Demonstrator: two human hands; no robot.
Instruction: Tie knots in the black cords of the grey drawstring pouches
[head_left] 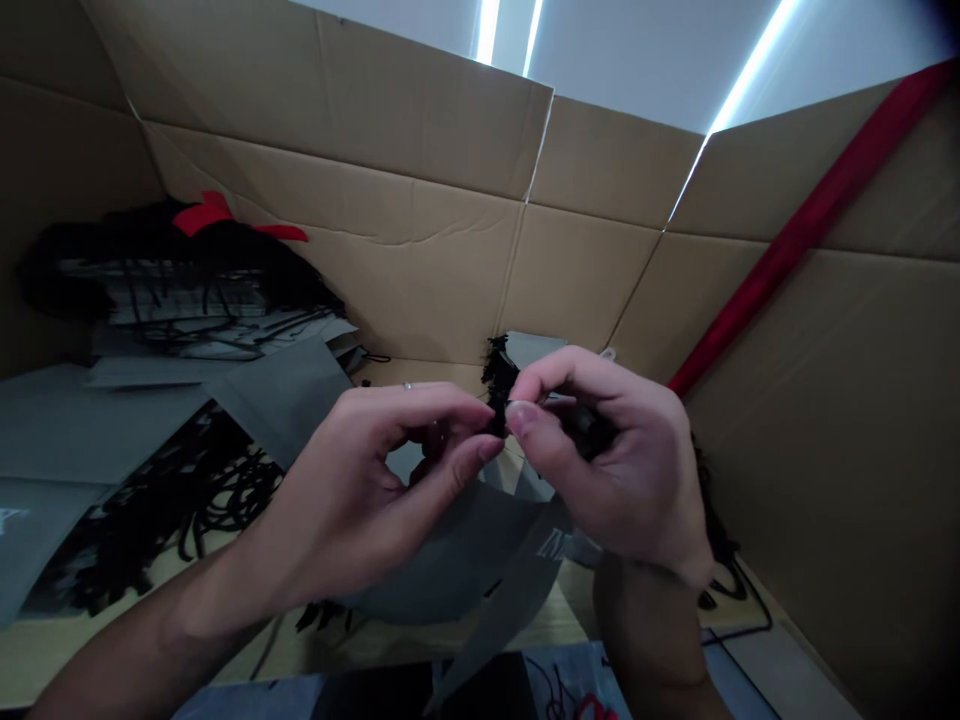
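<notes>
My left hand pinches with thumb and forefinger at the tip of a small black piece, seemingly the end of a black cord. Meeting it fingertip to fingertip, my right hand is closed in a pinch on the same black cord. A dark thing shows inside my right palm; I cannot make out what it is. Just below both hands lies a grey paper sheet or bag, with a pale printed letter near its right side. My hands hide part of it.
At left lie stacked grey bags with black cords, topped by a red strip. Cardboard walls rise at the back and sides. A red band slants down the right. More black cords lie at right.
</notes>
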